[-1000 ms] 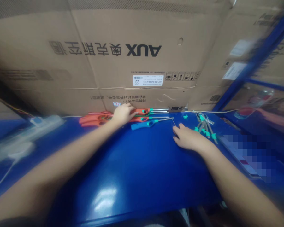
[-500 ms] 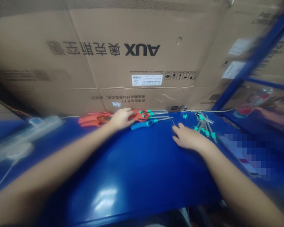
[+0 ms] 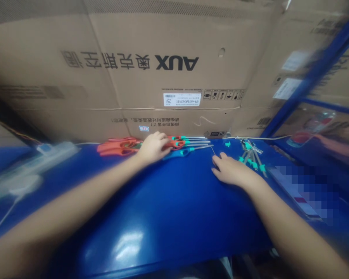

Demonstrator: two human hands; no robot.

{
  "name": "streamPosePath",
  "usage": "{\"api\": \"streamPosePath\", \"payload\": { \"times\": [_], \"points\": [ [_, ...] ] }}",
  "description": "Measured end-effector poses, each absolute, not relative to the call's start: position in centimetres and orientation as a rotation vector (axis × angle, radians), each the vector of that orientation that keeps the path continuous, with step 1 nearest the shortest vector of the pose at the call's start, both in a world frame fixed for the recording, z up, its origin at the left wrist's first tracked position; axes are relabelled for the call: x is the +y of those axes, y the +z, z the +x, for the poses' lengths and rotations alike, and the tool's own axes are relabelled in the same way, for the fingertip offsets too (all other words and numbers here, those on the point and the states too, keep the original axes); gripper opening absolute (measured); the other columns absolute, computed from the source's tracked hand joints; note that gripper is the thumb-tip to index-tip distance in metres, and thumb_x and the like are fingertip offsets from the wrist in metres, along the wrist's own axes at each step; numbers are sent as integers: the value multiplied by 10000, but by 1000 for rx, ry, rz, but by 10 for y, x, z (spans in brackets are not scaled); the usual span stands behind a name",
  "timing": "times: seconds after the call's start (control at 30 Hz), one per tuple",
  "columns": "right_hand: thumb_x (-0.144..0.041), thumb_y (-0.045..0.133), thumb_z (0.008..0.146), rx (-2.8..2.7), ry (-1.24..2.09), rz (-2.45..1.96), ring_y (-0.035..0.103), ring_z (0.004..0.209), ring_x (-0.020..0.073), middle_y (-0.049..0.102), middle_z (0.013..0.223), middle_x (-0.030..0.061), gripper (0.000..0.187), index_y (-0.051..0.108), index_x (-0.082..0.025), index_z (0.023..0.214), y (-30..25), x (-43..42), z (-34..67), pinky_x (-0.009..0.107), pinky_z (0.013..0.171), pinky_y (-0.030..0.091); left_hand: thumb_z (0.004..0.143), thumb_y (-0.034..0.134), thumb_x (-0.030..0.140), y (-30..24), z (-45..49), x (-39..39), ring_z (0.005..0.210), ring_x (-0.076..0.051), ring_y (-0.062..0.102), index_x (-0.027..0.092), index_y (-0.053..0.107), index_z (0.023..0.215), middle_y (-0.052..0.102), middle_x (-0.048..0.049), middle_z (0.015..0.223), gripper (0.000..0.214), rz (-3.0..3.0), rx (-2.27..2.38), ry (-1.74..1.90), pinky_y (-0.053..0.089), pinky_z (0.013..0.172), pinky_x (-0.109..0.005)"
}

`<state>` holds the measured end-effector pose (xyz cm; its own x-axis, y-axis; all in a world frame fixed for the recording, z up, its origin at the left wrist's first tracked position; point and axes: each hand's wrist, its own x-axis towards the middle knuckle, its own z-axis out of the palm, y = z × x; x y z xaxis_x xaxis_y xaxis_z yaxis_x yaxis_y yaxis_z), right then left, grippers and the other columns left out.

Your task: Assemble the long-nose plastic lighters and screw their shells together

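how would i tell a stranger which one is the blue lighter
Find the big sheet of printed cardboard behind the blue table. Along its foot, partly under the left hand, lie the red lighters. The blue lighter lies along their near side, the only one showing a blue handle.

Dim, cool indoor light, seemingly from above; white glare patch low on the blue table [image 3: 177, 217], deep shadow toward its lower left; cardboard [image 3: 133, 83] dull, evenly lit; middle fairly sharp, red lighters [image 3: 118, 147] readable in outline; edges stretched and smeared, power strip [image 3: 59, 153] and bottle [image 3: 311, 128] soft; square mosaic blocks over the phone [image 3: 292, 190].
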<state>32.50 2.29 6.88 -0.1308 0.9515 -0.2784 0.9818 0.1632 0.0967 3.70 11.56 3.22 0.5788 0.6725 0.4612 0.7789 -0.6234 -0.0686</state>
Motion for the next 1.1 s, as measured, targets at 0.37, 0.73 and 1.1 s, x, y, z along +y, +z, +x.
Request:
{"api": "streamPosePath", "payload": {
  "times": [0.37,0.73,1.1],
  "points": [
    [-341,411,984,2171,-160,1867,637,1007,308,518,1208,173,329,529,-159,1232,69,23,326,377,763,461,981,551,295,14,42,101,971,-258,693,180,733,1107,732,-113,1060,249,-2656,-1088,-448,540,855,-365],
    [-324,413,978,2161,-182,1874,647,972,301,531,1196,168,296,543,-168,1194,73,22,326,371,740,447,949,583,296,17,36,100,985,-267,688,179,731,1090,728,-111,1069,236,-2653,-1122,-500,558,867,-385],
    [-213,449,911,2102,-224,1873,651,893,268,575,1116,122,273,553,-210,1163,76,22,331,328,670,417,947,512,361,37,-24,70,997,-273,669,183,718,1069,725,-107,1062,299,-2525,-1359,-629,551,897,-414]
  ]
}}
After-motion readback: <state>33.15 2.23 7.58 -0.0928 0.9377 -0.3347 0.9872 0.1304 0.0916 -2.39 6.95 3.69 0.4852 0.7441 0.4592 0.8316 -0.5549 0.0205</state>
